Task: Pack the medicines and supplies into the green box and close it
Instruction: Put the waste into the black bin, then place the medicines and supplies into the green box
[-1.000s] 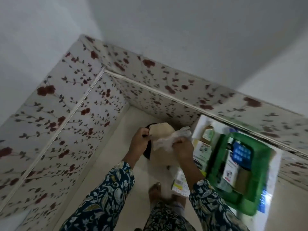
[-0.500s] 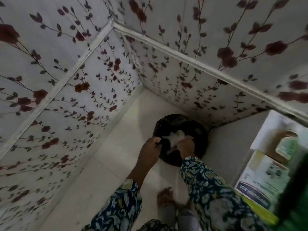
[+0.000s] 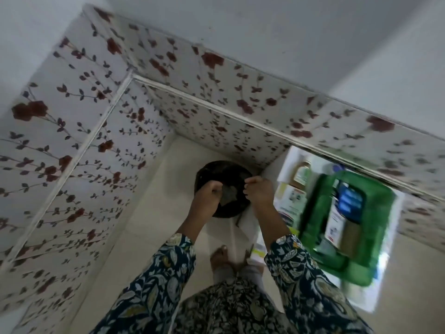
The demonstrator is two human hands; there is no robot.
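Note:
The green box (image 3: 310, 213) lies open on a white table (image 3: 381, 280) at the right, blurred. Inside it are a blue blister pack (image 3: 349, 201) and a white carton (image 3: 336, 225). Beside the box stand a small green-labelled bottle (image 3: 302, 173) and a white medicine box (image 3: 292, 198). My left hand (image 3: 209, 192) and my right hand (image 3: 258, 192) both hover over a round black bin (image 3: 228, 168) on the floor. A greyish crumpled wrapper (image 3: 228, 196) lies in the bin between them. My right hand's fingers are curled with nothing in them. My left hand is a fist at the bin's rim.
Floral-patterned wall panels (image 3: 96, 153) enclose the corner on the left and behind the bin. My bare foot (image 3: 220, 257) stands on the pale floor just below the bin. Flat packets (image 3: 258, 251) lie at the table's near edge.
The white crumpled wrapper left my right hand and now lies in the bin. The view swung back to the right, so the green box shows again.

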